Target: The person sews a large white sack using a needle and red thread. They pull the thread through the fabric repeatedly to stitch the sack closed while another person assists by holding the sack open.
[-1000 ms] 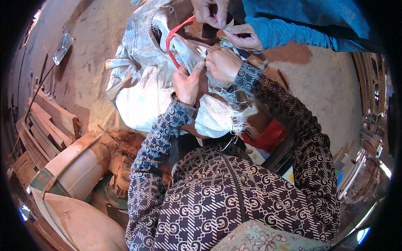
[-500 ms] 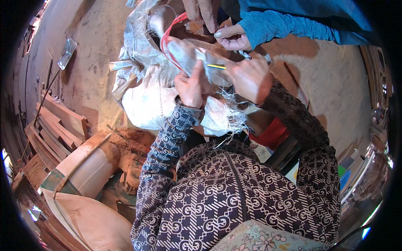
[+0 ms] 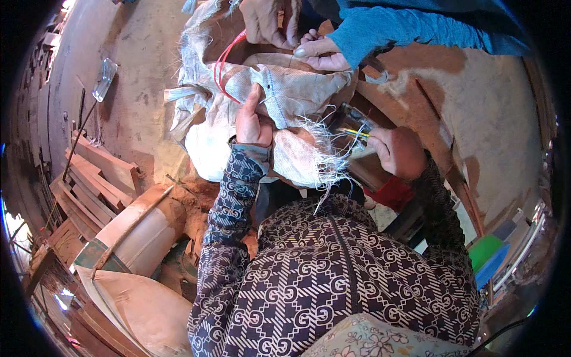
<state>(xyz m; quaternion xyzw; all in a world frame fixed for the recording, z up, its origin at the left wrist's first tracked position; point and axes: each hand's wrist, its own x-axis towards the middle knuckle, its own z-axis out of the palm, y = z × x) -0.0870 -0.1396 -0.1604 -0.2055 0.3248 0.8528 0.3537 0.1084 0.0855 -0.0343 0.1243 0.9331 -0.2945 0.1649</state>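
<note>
A worn white woven sack (image 3: 208,152) with frayed threads lies in front of me. My left hand (image 3: 254,126) grips its near edge, thumb on top of the folded cloth. A loop of red cord (image 3: 221,68) runs over the sack just beyond that thumb. To the right of the frayed end, my right hand (image 3: 399,152) is closed round a thin yellow-and-dark stick-like tool (image 3: 357,132), whose kind I cannot make out. Across from me, another person's hands, one bare hand (image 3: 270,24) and one by a blue sleeve (image 3: 380,38), pinch at the sack's far edge.
Wooden boards (image 3: 104,169) are piled at the left. Nearer, a pale bulging sack (image 3: 137,309) and a long stick (image 3: 131,232) lie beside sawdust. A red object (image 3: 389,195) is below my right hand; green (image 3: 485,253) and blue (image 3: 492,268) pieces lie at the right.
My right hand has moved right and toward me, off the sack, with the yellow tool. My left hand keeps its hold. The sack's top now lies more spread out.
</note>
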